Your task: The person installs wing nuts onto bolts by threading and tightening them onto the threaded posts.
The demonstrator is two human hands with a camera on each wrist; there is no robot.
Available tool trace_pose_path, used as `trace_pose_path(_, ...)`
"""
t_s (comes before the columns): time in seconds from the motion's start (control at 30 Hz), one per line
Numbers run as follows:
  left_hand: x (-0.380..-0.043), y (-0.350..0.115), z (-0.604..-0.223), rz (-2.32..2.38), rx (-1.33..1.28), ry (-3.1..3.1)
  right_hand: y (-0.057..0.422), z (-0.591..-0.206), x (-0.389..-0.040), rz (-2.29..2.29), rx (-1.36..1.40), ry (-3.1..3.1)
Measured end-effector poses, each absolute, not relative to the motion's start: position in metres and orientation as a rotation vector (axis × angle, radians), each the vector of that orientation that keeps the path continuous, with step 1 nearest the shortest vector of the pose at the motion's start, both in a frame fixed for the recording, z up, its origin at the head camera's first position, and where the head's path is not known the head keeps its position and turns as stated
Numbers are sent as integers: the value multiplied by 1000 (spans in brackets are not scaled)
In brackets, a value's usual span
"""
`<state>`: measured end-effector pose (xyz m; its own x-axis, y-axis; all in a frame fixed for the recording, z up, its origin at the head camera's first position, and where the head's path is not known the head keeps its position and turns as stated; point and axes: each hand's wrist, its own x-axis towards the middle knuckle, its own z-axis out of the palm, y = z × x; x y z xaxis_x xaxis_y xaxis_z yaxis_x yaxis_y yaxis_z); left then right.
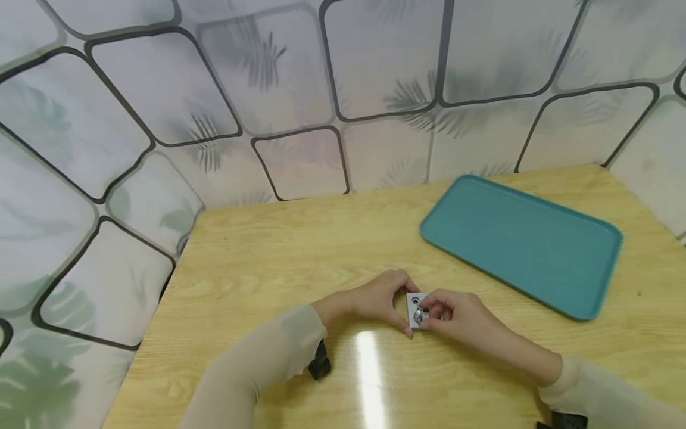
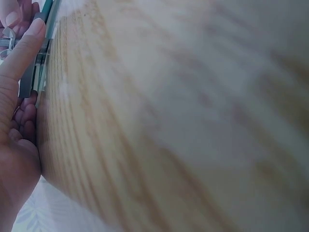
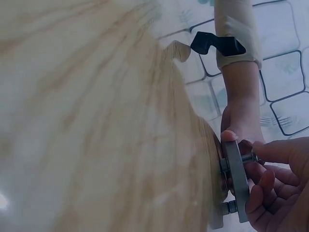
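Observation:
A small square metal plate with holes lies on the wooden table, just right of the middle. My left hand grips the plate by its left side, with thumb and index finger at opposite edges. From the right, my right hand pinches a shiny wing screw that stands up from the plate. In the left wrist view the wing screw shows threads and a wing-shaped part. The right wrist view shows the metal plate edge-on, with short bolt-like feet beneath it. Curled fingers hide part of the plate.
A teal rectangular tray lies at the back right of the wooden table. Behind the table hangs a patterned curtain or wall covering. Black wrist straps sit at both sleeves.

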<state>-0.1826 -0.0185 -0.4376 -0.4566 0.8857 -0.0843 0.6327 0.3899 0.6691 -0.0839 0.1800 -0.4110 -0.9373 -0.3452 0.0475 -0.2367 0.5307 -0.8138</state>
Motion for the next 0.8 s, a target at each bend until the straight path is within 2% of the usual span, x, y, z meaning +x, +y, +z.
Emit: trace_pose_path(0.8, -181, -20, -439, 801, 1309, 2230, 181, -409, -75, -1343, -561, 2689)
